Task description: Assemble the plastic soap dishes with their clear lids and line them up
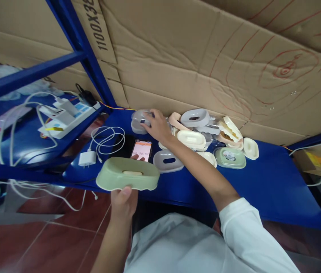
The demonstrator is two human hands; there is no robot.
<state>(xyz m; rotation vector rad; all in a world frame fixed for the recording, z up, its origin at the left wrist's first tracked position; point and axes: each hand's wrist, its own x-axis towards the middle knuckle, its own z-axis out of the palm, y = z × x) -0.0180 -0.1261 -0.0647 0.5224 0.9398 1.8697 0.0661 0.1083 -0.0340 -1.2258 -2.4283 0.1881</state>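
Note:
My left hand [125,201] is closed on a light green soap box [128,175] held above the front edge of the blue table, its side with an oblong slot facing up. At the back left, my right hand [159,127] reaches to a grey soap box with a clear cover [140,122], fingers curled over its right side. Beside my right forearm lie a grey slotted tray [168,161] and a cream soap dish [191,140]. Further right sits a green soap box under a clear lid [230,157].
A phone [142,150] showing a timer lies behind the green soap box. Left of it are a white charger [87,158] and coiled cable. A power strip [63,123] sits beyond the blue frame post [92,57]. Cardboard [177,57] walls the back.

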